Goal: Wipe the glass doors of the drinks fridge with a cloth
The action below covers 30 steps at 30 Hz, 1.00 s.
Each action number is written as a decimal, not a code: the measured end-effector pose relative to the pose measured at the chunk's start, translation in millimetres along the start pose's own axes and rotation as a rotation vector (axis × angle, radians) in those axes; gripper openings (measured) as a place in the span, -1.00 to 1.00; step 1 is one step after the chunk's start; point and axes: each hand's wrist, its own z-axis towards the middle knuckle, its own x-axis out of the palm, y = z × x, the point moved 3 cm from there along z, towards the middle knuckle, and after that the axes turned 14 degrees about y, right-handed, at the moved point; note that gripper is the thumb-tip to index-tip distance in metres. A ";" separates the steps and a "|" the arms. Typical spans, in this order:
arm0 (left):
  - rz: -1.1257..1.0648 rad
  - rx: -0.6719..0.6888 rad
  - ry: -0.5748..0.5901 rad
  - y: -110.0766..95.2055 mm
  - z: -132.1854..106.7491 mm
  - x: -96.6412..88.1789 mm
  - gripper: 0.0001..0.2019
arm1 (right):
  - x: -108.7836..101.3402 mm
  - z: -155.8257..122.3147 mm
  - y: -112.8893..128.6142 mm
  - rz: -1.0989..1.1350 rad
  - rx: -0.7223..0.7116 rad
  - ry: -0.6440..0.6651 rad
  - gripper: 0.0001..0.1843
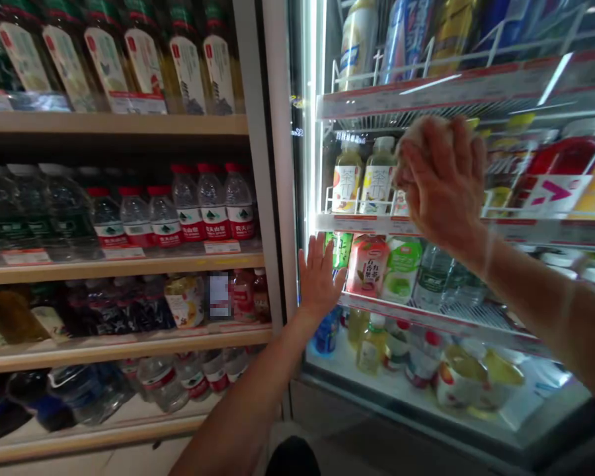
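My left hand (320, 274) lies flat with its fingers spread against the glass door (327, 403) of a lit drinks fridge, near the door's left edge. Higher up and to the right, my right hand (443, 175) presses a crumpled, pale brownish cloth (406, 147) to the same glass. Most of the cloth is hidden under the palm and fingers. Through the glass, tea bottles (346, 178) with white labels stand left of the right hand. Beside the left hand, a pink drink carton (368, 264) and a green carton (401, 270) show behind the pane.
Wooden shelves (129, 268) to the left bear rows of bottles, among them red-capped water bottles (213, 205). A grey upright post (262, 165) parts them from the fridge. White wire racks (426, 317) hold several drinks inside. A dark rounded shape (293, 457) shows at the bottom edge.
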 end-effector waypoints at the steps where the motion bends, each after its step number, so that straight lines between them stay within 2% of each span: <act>1: 0.000 -0.006 -0.006 -0.4 3.2 -0.5 -0.37 | 0.4 3.8 -0.7 0.005 0.010 0.018 -0.43; 2: 0.001 -0.014 -0.011 -0.5 5.0 -0.4 -0.37 | 4.4 1.8 3.8 0.004 -0.031 0.060 -0.43; 5: 0.009 -0.025 0.002 1.6 3.2 1.9 -0.40 | 28.9 -27.6 32.7 -0.024 -0.310 0.266 -0.35; 7: 0.022 -0.015 0.028 4.6 -0.4 3.7 -0.41 | 38.7 -40.1 43.7 -0.036 -0.441 0.347 -0.30; 9: 0.035 -0.003 0.050 7.7 -3.0 5.0 -0.42 | 33.3 -28.4 37.8 -0.029 -0.394 0.291 -0.33; 12: 0.047 0.000 0.038 10.2 -4.1 5.2 -0.41 | 10.0 11.2 14.3 -0.001 -0.104 0.070 -0.41; 13: 0.049 0.004 0.028 10.3 -4.0 5.0 -0.41 | 4.5 20.3 10.7 0.007 -0.056 0.022 -0.43; 14: 0.051 0.009 0.017 10.2 -3.9 4.6 -0.41 | 1.9 25.4 11.2 0.009 -0.063 0.003 -0.44; 15: 0.053 0.013 0.006 10.1 -3.9 4.2 -0.41 | 2.4 26.7 15.6 0.001 -0.135 0.014 -0.45; 18: 0.062 0.027 -0.014 11.3 -4.5 3.5 -0.41 | 14.2 21.4 34.0 -0.063 -0.477 0.155 -0.46; 19: 0.065 0.032 -0.021 12.3 -4.8 3.6 -0.41 | 16.9 23.5 35.3 -0.089 -0.510 0.179 -0.47; 20: 0.067 0.035 -0.031 13.6 -5.0 3.8 -0.41 | 17.3 29.7 33.0 -0.106 -0.476 0.174 -0.47; 23: 0.073 0.049 -0.069 17.3 -4.8 4.6 -0.40 | 7.4 58.1 16.6 -0.101 -0.185 0.026 -0.47; 24: 0.077 0.052 -0.080 18.2 -4.4 4.9 -0.40 | 4.7 65.0 14.0 -0.095 -0.134 -0.009 -0.46; 25: 0.082 0.056 -0.088 18.8 -4.0 5.1 -0.39 | 4.0 69.2 14.9 -0.094 -0.141 -0.016 -0.45; 28: 0.096 0.068 -0.092 18.6 -3.0 6.0 -0.39 | 12.0 68.5 31.6 -0.127 -0.393 0.084 -0.47; 30: 0.100 0.067 -0.100 17.6 -3.5 6.5 -0.40 | 16.6 67.6 39.5 -0.143 -0.473 0.132 -0.49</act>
